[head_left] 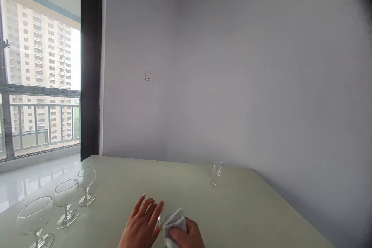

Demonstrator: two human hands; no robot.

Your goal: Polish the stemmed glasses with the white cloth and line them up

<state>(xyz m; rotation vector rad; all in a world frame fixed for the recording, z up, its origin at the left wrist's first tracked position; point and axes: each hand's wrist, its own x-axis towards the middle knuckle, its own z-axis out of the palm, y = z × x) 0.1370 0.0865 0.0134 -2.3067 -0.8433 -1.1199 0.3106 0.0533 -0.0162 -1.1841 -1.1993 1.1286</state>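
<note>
Four stemmed glasses standing on the pale table (180, 180): three in a row at its left edge, namely the nearest (34, 219), the middle (66, 201) and the farthest (86, 185), plus one small glass (216, 175) alone toward its far right. One white cloth (173, 228) at the table's near edge. Left hand (142, 224) loosely open, fingers extended, cupped around something clear, largely hidden, beside the cloth. Right hand (186, 236) closed, gripping the cloth, pressed against the left.

Soft daylight enters from the window (40, 77); top-right corner vignetted dark; hands slightly blurred.
</note>
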